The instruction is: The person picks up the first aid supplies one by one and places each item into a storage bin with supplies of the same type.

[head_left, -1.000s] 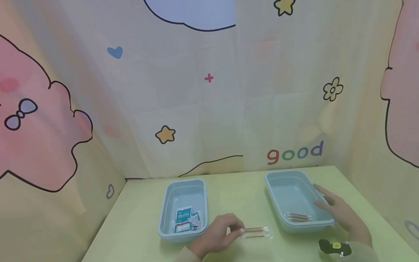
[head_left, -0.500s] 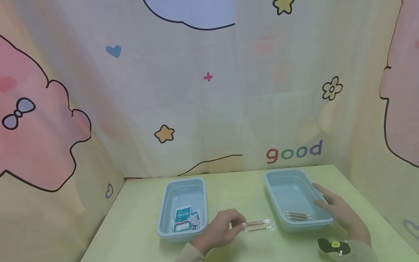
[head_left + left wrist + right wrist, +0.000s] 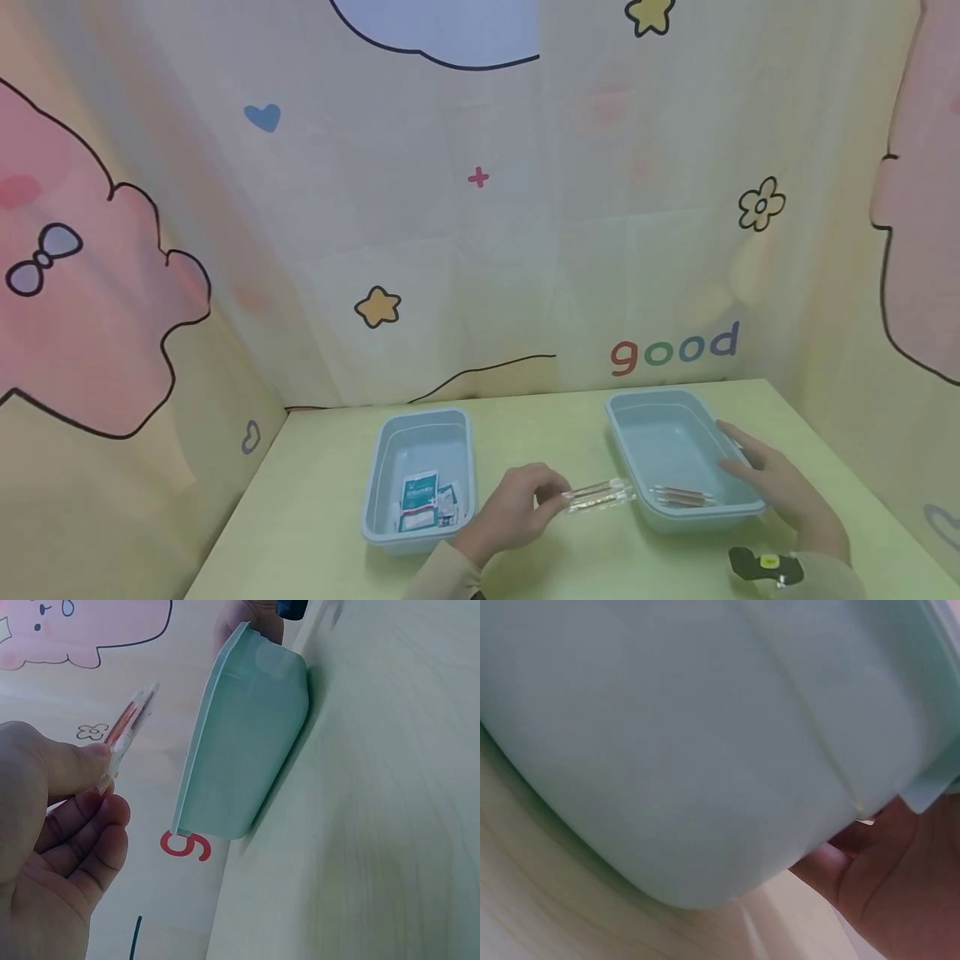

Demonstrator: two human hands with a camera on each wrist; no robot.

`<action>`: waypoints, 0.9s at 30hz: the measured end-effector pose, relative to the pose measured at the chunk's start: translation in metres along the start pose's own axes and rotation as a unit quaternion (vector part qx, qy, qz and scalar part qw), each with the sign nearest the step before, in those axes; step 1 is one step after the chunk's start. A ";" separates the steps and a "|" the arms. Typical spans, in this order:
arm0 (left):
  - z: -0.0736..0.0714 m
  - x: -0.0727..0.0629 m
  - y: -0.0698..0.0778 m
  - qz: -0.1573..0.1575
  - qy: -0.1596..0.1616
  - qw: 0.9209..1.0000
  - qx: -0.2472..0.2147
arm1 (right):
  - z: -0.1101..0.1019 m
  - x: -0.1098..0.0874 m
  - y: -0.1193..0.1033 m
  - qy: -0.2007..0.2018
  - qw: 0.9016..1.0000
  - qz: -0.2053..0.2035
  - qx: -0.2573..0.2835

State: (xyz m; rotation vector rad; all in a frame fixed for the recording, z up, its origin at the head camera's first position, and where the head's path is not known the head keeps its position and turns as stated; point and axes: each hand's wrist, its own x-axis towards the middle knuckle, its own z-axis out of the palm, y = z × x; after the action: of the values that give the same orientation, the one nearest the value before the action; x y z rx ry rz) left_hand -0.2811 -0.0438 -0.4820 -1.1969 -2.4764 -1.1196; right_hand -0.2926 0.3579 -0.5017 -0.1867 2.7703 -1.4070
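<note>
Between thumb and fingertips, my left hand (image 3: 525, 504) pinches one end of a clear packet of brown-stemmed cotton swabs (image 3: 597, 495). The packet points right, above the table, its far end close to the right blue plastic tray (image 3: 667, 433). In the left wrist view the packet (image 3: 129, 724) stands tilted up from the fingers, apart from the tray wall (image 3: 240, 742). My right hand (image 3: 783, 483) grips that tray's right rim, thumb on the inner side. The right wrist view has the tray's outer wall (image 3: 667, 750) hiding part of the fingers. Similar swab packets (image 3: 684, 497) lie in the tray's near end.
A second light blue tray (image 3: 427, 442) stands on the left, with green-and-white sachets (image 3: 422, 496) in its near half. Both trays are on a pale yellow-green table (image 3: 540, 442). A printed curtain (image 3: 480, 275) closes off the back and sides.
My left hand has lifted the swab packet and carried it slightly right, up to near the right tray's wall. The right hand and both trays have stayed put.
</note>
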 end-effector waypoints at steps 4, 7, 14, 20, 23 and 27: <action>0.000 0.003 0.001 -0.011 -0.005 1.000 -0.006 | 0.000 0.001 -0.001 -0.001 1.000 -0.003 0.007; 0.000 0.005 0.001 -0.012 -0.003 1.000 -0.005 | 0.001 0.002 -0.003 -0.001 1.000 -0.005 0.011; -0.002 0.010 -0.001 -0.009 0.004 1.000 -0.001 | 0.002 0.001 -0.005 -0.003 1.000 -0.003 0.005; 0.000 0.016 -0.002 -0.011 0.005 1.000 0.007 | 0.001 0.002 0.001 0.000 1.000 -0.002 0.004; 0.001 0.019 -0.004 -0.019 0.001 1.000 0.005 | 0.001 0.002 0.003 -0.001 1.000 -0.002 -0.002; 0.002 0.023 -0.004 -0.024 -0.010 1.000 0.009 | 0.002 0.004 0.003 -0.004 1.000 0.001 -0.004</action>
State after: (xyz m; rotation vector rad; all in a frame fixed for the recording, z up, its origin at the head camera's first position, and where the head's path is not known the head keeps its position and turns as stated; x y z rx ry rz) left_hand -0.2990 -0.0303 -0.4757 -1.1542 -2.5371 -1.1011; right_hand -0.2968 0.3579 -0.5050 -0.1899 2.7702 -1.3908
